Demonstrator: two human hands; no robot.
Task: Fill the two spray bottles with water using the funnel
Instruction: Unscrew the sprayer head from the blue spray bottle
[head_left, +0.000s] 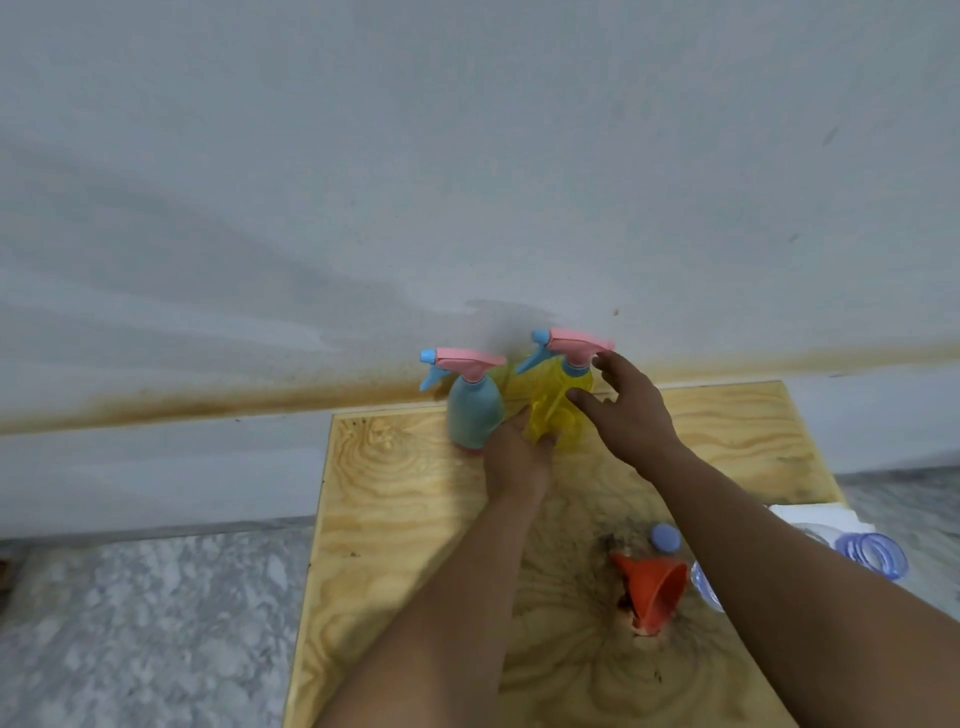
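Two spray bottles stand at the far edge of a wooden board (415, 519), both with pink trigger heads screwed on. The blue spray bottle (474, 413) is on the left. The yellow spray bottle (553, 405) is right beside it. My left hand (514, 457) grips the yellow bottle's lower body. My right hand (631, 410) hovers open at its right side, fingers spread, one fingertip near the pink head. An orange funnel (655, 587) lies on its side near the board's front right, apart from both hands.
A round blue cap (665, 538) lies just behind the funnel. A clear plastic water bottle (872, 553) with blue rings lies at the right, partly hidden by my right arm. The wall rises right behind the bottles. Marble floor surrounds the board.
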